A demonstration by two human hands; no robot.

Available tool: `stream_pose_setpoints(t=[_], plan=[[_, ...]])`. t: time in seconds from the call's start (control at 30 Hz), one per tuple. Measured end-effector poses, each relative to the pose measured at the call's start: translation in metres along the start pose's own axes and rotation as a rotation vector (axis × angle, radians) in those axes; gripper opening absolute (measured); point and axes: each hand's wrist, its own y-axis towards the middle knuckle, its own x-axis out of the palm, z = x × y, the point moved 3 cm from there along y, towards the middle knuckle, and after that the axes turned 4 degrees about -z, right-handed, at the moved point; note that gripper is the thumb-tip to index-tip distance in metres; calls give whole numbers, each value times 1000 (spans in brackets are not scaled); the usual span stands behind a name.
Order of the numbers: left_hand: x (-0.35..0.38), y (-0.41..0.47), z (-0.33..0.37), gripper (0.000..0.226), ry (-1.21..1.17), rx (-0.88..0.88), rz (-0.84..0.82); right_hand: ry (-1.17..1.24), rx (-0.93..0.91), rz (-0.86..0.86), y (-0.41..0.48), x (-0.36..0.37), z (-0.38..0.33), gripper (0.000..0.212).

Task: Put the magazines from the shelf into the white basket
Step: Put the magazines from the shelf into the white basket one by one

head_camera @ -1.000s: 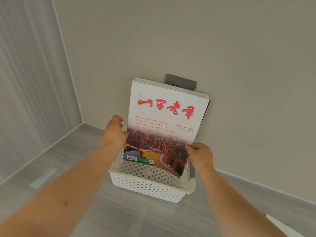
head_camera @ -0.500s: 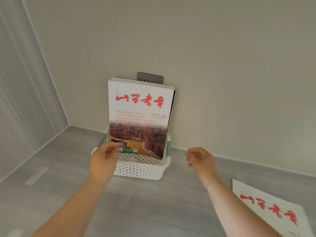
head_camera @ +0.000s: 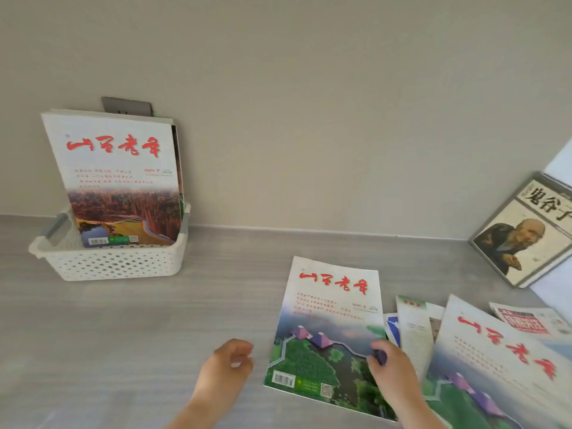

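Observation:
A white perforated basket stands at the left against the back wall. Several magazines stand upright in it; the front one has red characters and an autumn forest photo. A magazine with a green lake cover lies flat on the grey shelf at the lower centre. My right hand pinches its right edge, thumb on the cover. My left hand hovers just left of that magazine, fingers loosely curled, holding nothing.
More magazines lie fanned at the lower right: one with the same red title, a thin green-topped one and a folded paper. A book with a bald figure leans at the right. A grey socket sits behind the basket.
Both hands have left the magazines in the basket and moved right and down. The view swung right, and my right hand has taken hold of the flat green-cover magazine.

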Motion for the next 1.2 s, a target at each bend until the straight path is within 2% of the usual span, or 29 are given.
stream_pose_setpoints(t=[0.17, 0.27, 0.37, 0.5, 0.6, 0.7, 0.8, 0.87, 0.93, 1.0, 1.07, 1.1, 1.2], plan=[[58, 12, 24, 39, 39, -49, -22, -131, -135, -107, -7, 13, 18, 55], [67, 24, 36, 39, 77, -75, 8, -194, -168, -124, -7, 14, 20, 56], [63, 34, 44, 48, 66, -219, 24, -214, -185, -152, -4, 13, 22, 54], [64, 39, 58, 29, 70, -295, -61, -236, -216, -177, -2, 13, 23, 53], [73, 39, 73, 30, 61, -230, -143, -239, -228, -196, -1, 12, 24, 52], [83, 39, 88, 31, 194, -83, -215, -231, -239, -205, -1, 10, 25, 52], [80, 37, 95, 35, 249, 42, -170, -190, -240, -225, -2, 8, 25, 54], [74, 32, 95, 36, 193, 117, -144, -66, -234, -212, -2, 4, 24, 56], [65, 25, 93, 35, 90, 169, -135, 212, -222, -141, -1, -7, 20, 56], [52, 16, 92, 32, 0, 191, -120, 513, -112, -98, 8, -17, 14, 59], [38, 8, 93, 31, -95, 209, -111, 773, 52, -172, 20, -25, 7, 58], [31, 4, 94, 31, -139, 221, -107, 870, 73, -238, 25, -28, 1, 50], [7, -5, 94, 33, -258, 254, -84, 995, -63, -388, 30, -39, -31, 30]])
